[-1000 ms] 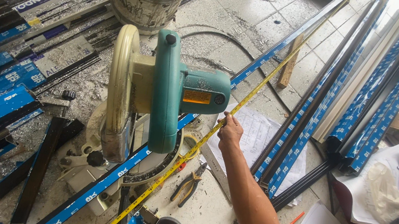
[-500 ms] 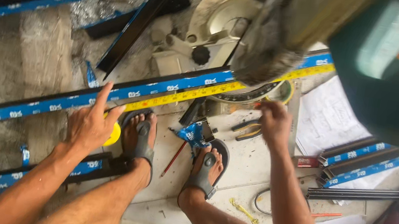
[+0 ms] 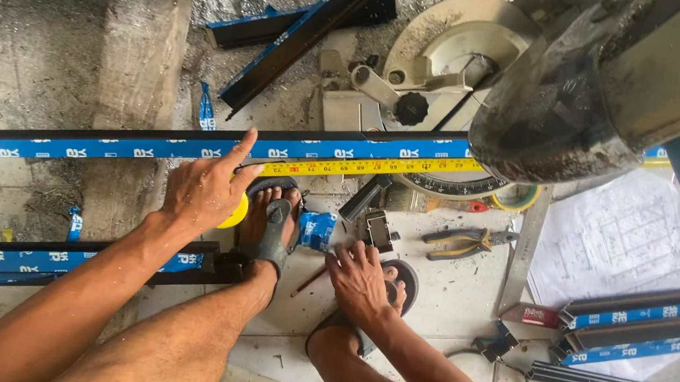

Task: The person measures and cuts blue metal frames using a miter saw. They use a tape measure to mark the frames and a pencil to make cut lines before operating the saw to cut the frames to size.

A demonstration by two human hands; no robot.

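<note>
Along the profile (image 3: pixel 137 148), left hand's (image 3: pixel 203 192) grip holds the tape measure (image 3: pixel 344 166) pointing right.

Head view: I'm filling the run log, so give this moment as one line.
left hand: holds yellow tape measure on blue-filmed profile | right hand: open, on floor by foot | pliers: lying nearby

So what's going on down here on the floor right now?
A person squats over a long blue-wrapped metal profile lying across the floor. The left hand presses a yellow tape measure case against it, with the yellow tape stretched along the profile toward the mitre saw. The right hand rests low by the right foot, holding nothing that I can see. Pliers and a paper drawing lie nearby.
</note>
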